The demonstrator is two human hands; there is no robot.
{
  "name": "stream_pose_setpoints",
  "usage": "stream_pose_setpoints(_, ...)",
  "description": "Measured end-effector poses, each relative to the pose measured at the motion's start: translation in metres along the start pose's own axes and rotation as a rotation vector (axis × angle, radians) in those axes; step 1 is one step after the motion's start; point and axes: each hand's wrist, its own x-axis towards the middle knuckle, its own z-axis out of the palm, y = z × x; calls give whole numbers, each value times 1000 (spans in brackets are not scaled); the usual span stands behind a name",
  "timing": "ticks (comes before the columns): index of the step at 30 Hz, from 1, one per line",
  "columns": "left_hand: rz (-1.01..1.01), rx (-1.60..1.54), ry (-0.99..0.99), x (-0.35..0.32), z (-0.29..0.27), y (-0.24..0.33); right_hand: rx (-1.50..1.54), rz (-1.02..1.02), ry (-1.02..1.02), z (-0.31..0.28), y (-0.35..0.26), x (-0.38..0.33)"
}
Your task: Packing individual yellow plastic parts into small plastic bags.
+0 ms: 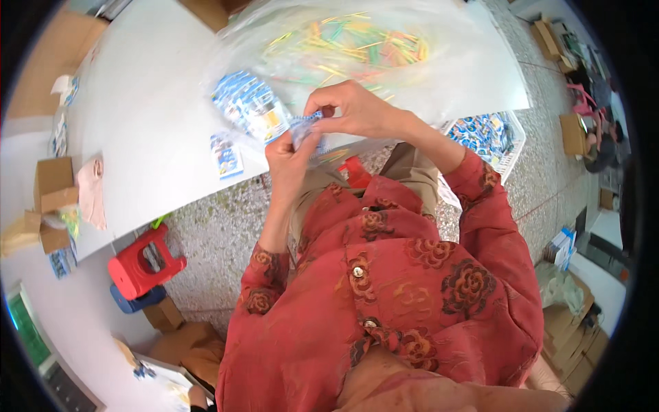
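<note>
At the table's near edge my left hand [288, 156] and my right hand [358, 111] meet with bent, pinching fingers. Between them is a small clear plastic packet with a blue patterned edge [307, 121], partly hidden by the fingers. Just beyond my left hand lies a pile of blue-and-white printed packets [250, 103]. One more flat packet [226, 156] rests on the table left of that hand. Past my right hand, a large clear plastic bag [240, 41] spreads over the table, with many thin yellow, green and pink sticks [367, 47] in it.
A white basket [509, 161] full of blue packets stands right of the white table [151, 117]. A red stool [141, 264] is on the floor at left. Cardboard boxes [55, 185] and a pink cloth [91, 192] lie at the table's left end.
</note>
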Motion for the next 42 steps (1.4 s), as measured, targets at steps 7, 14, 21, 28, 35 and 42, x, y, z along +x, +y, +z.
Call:
stream_pose_setpoints(7, 8, 21, -113, 4, 11, -3, -199, -88, 187, -8, -2, -19)
stream_pose_setpoints(14, 70, 16, -108, 19, 24, -1, -310, -201, 505, -18, -25, -35)
stream_pose_setpoints(21, 109, 116, -111, 21, 33, -4, -599, -341, 450, -16, -16, -41)
stream_pose_setpoints(28, 229, 172, -57, 21, 29, -16, -718, -345, 272, -7, -19, -41)
stream_pose_setpoints(35, 172, 136, -103, 22, 29, -31, -257, -129, 156, -27, -9, -36)
stream_pose_setpoints(42, 92, 84, -56, 21, 22, -31, -715, 79, 674, -141, 135, -39)
